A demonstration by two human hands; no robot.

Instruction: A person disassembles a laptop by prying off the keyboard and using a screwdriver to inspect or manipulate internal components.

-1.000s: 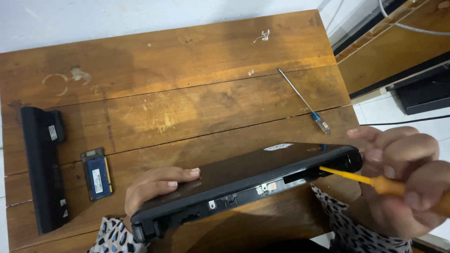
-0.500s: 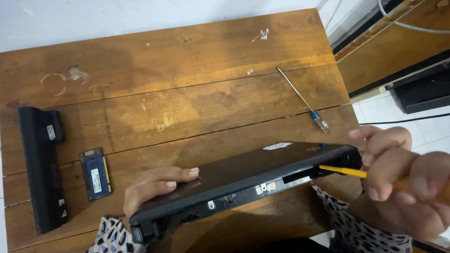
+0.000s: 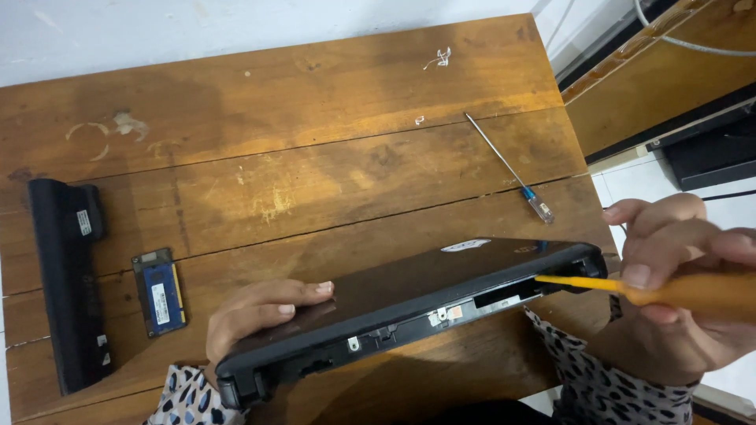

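Note:
A black laptop (image 3: 409, 295) stands tilted on its edge at the near side of a wooden table (image 3: 315, 157), its open side slot facing me. My left hand (image 3: 264, 315) lies flat on its dark cover and steadies it. My right hand (image 3: 685, 291) grips a yellow-orange pry tool (image 3: 598, 283) whose thin tip sits in the slot at the laptop's right corner.
A long black battery pack (image 3: 67, 275) lies at the table's left edge, with a small blue memory module (image 3: 160, 291) beside it. A thin screwdriver (image 3: 508, 167) with a blue and clear handle rests at the right. Dark furniture and cables stand beyond the table's right edge.
My right hand has shifted slightly around the tool handle. The laptop and my left hand stay in place.

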